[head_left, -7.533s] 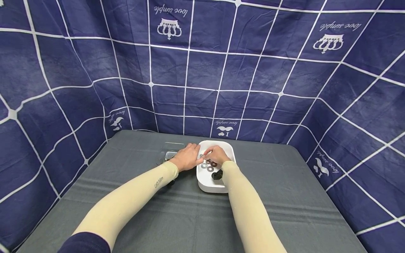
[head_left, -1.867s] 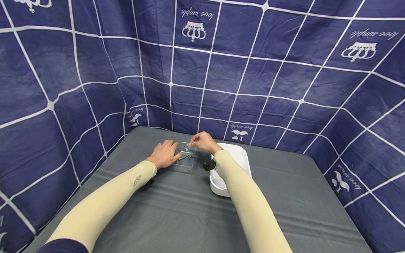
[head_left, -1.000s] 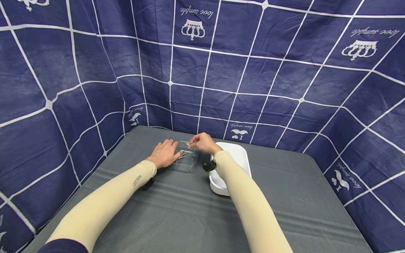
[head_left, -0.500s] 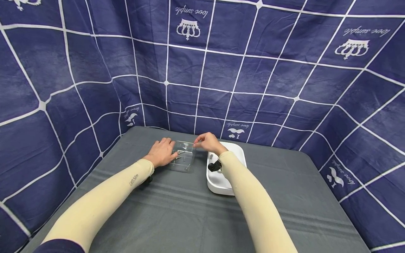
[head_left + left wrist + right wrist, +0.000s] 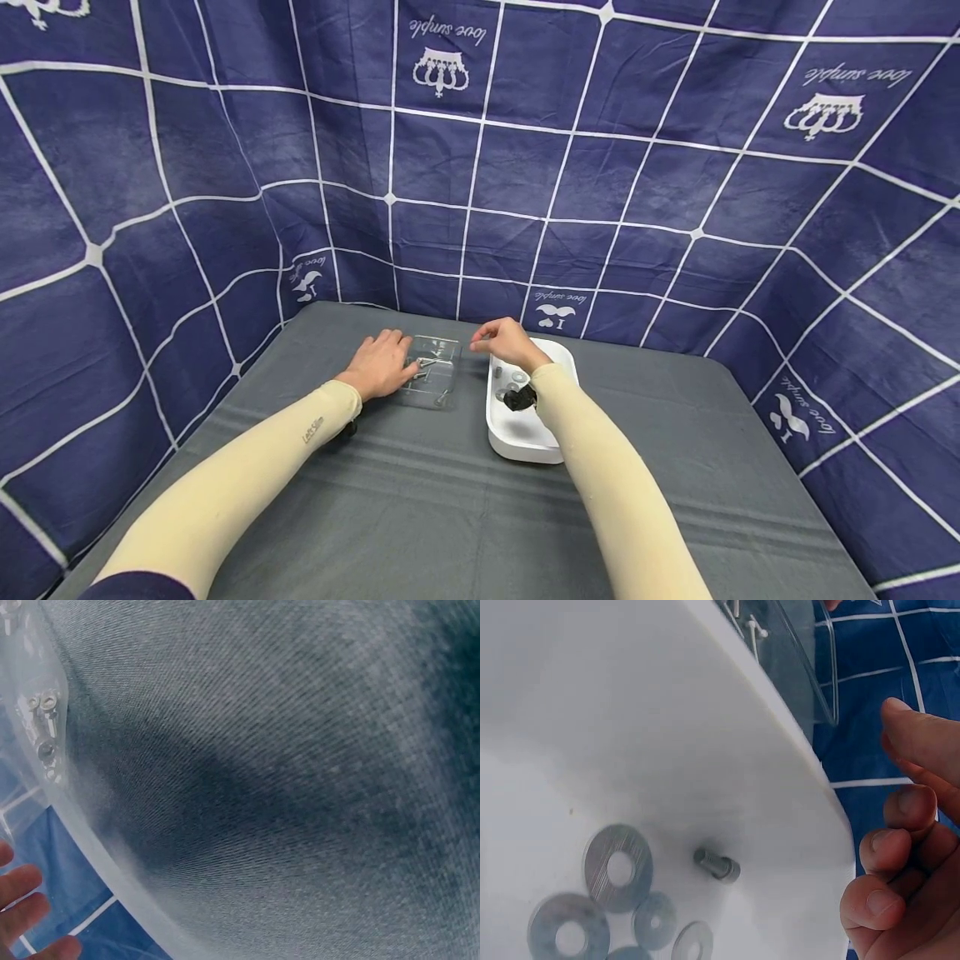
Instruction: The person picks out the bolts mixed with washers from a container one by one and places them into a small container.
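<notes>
My left hand (image 5: 377,364) lies with fingers extended at the left side of a clear plastic divided box (image 5: 453,354), its thumb over the edge. Several small metal screws (image 5: 426,362) sit inside that box. My right hand (image 5: 508,342) hovers over the far left rim of a white tray (image 5: 525,451), fingers loosely bent and nothing between them. Inside the tray, the right wrist view shows one short socket-head bolt (image 5: 717,865) and several flat washers (image 5: 619,868) of different sizes. My right wrist and its black camera (image 5: 519,398) hide part of the tray in the head view.
Box and tray stand side by side on a grey cloth-covered table (image 5: 420,500), with a strip of cloth between them. A blue curtain (image 5: 510,167) with white grid lines rises behind the table and along both sides.
Earlier both hands were at the tray. The left hand then moved to the box, and the right hand reached over the box with fingertips together. Now the right hand has drawn back toward the tray.
</notes>
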`<action>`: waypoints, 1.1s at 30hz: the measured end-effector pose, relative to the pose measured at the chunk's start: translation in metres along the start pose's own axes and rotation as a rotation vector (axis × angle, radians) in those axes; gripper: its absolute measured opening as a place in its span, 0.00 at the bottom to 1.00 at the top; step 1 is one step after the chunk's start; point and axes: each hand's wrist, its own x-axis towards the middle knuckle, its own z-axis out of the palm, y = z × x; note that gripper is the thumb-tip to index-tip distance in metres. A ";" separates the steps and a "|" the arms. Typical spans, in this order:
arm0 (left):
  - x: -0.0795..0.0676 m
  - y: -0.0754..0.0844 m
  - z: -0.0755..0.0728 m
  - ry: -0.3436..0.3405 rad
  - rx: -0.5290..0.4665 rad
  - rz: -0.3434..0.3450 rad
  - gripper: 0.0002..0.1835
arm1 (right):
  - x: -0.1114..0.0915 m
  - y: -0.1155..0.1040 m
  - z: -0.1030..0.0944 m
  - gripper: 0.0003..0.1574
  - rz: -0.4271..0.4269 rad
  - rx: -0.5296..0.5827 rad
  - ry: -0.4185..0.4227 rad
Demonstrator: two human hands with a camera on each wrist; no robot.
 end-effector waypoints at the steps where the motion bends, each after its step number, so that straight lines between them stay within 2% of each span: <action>1: 0.000 0.000 0.000 0.004 0.002 0.002 0.33 | -0.001 0.001 -0.001 0.08 0.002 0.003 0.003; 8: 0.003 0.006 -0.004 0.033 0.016 0.024 0.31 | -0.007 0.008 -0.008 0.08 0.025 0.028 0.011; 15: 0.007 0.019 -0.007 0.034 0.008 0.053 0.29 | -0.011 0.019 -0.012 0.07 0.046 0.047 0.024; 22: 0.013 0.033 -0.006 0.074 -0.005 0.101 0.26 | -0.016 0.029 -0.018 0.06 0.075 0.034 0.046; 33: 0.021 0.059 -0.004 0.058 -0.018 0.127 0.28 | -0.024 0.041 -0.022 0.07 0.097 0.027 0.058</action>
